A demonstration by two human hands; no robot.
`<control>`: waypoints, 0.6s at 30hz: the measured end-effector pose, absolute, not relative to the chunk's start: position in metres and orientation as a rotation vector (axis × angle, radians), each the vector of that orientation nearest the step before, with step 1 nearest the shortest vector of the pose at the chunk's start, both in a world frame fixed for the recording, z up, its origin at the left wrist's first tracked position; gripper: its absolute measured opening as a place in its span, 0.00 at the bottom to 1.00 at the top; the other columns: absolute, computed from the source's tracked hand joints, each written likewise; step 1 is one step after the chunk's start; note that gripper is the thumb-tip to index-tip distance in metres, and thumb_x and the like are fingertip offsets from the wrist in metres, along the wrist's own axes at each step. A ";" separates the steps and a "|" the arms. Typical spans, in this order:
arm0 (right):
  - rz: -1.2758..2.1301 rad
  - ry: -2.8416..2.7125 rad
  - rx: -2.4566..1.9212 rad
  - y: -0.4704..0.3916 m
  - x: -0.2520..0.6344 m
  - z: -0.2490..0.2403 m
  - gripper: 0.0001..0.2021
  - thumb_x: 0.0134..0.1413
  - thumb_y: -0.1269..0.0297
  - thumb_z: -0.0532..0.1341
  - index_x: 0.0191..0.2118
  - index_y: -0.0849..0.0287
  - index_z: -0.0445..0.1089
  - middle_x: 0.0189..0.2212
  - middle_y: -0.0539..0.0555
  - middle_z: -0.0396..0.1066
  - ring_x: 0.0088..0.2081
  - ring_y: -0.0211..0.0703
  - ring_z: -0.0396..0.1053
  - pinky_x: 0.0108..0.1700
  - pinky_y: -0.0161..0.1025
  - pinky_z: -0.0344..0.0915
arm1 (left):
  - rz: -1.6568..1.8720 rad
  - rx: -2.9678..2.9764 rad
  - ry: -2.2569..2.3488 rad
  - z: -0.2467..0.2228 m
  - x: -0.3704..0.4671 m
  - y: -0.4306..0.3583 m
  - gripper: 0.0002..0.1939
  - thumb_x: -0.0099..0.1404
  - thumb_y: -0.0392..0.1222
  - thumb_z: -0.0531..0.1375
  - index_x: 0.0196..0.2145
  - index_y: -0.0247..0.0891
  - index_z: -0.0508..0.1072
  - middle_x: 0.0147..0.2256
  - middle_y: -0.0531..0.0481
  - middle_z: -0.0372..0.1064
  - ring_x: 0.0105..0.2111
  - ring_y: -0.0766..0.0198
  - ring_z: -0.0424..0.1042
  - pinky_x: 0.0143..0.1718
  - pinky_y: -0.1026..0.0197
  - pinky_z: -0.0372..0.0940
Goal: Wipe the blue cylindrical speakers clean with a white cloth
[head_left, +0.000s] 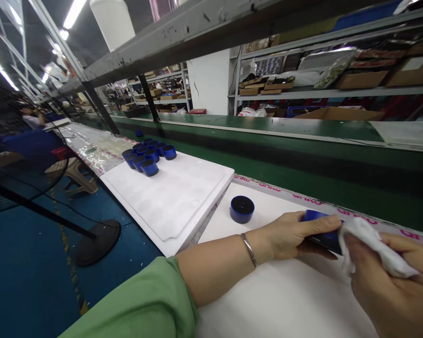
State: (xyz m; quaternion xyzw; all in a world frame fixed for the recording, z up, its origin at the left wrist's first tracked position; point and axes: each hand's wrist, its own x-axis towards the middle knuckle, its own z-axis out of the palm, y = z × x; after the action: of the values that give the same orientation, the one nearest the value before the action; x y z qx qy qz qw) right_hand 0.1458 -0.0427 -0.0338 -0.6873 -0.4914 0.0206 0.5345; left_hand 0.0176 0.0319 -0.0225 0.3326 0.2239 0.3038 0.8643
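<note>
Wiping step: your left hand clamps blue cap near far edge of white sheet; right hand pinches cloth against it; next, turn cap, keep grip firm

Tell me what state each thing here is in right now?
Left hand: closed around a blue cap.
Right hand: pinching a white cloth against that cap.
Lone blue cap: standing on the table, untouched.
Group of blue caps: clustered on the white tray.
</note>
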 end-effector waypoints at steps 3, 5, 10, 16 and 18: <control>0.179 -0.980 -1.753 -0.034 0.157 -0.043 0.19 0.48 0.38 0.65 0.36 0.48 0.71 0.26 0.49 0.66 0.27 0.47 0.63 0.27 0.47 0.56 | 0.641 0.787 0.463 -0.019 0.015 0.026 0.17 0.64 0.49 0.62 0.44 0.33 0.72 0.38 0.47 0.68 0.37 0.64 0.68 0.50 0.50 0.62; 0.296 -0.862 -1.718 -0.031 0.164 -0.046 0.22 0.43 0.37 0.68 0.34 0.49 0.72 0.26 0.50 0.66 0.26 0.48 0.62 0.24 0.48 0.55 | 0.614 0.806 0.482 -0.014 0.014 0.025 0.19 0.69 0.51 0.56 0.49 0.34 0.72 0.40 0.46 0.69 0.36 0.64 0.69 0.49 0.51 0.62; 0.329 -0.823 -1.674 -0.029 0.169 -0.043 0.22 0.42 0.39 0.69 0.35 0.51 0.73 0.25 0.53 0.67 0.24 0.49 0.61 0.25 0.51 0.57 | 0.500 0.688 0.542 -0.015 0.019 0.030 0.25 0.71 0.57 0.49 0.47 0.31 0.71 0.38 0.44 0.70 0.35 0.62 0.72 0.41 0.57 0.65; 0.360 -0.871 -1.743 -0.033 0.168 -0.045 0.20 0.43 0.40 0.69 0.36 0.48 0.73 0.28 0.50 0.69 0.26 0.48 0.65 0.27 0.49 0.59 | 0.410 0.526 0.623 -0.027 0.028 0.032 0.23 0.68 0.58 0.54 0.37 0.31 0.69 0.34 0.44 0.70 0.33 0.59 0.72 0.36 0.55 0.69; 0.305 -0.979 -1.890 -0.037 0.164 -0.045 0.19 0.44 0.38 0.65 0.36 0.45 0.72 0.27 0.48 0.70 0.28 0.50 0.67 0.29 0.50 0.60 | 0.487 0.516 0.707 -0.026 0.031 0.028 0.19 0.67 0.56 0.56 0.36 0.33 0.69 0.32 0.47 0.69 0.31 0.61 0.71 0.34 0.54 0.69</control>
State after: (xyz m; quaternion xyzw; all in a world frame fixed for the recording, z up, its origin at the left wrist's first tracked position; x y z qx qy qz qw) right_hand 0.1639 -0.0366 -0.0454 -0.7733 -0.4003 0.1249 0.4756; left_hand 0.0313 0.0279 -0.0264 0.2473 0.3387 0.2333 0.8773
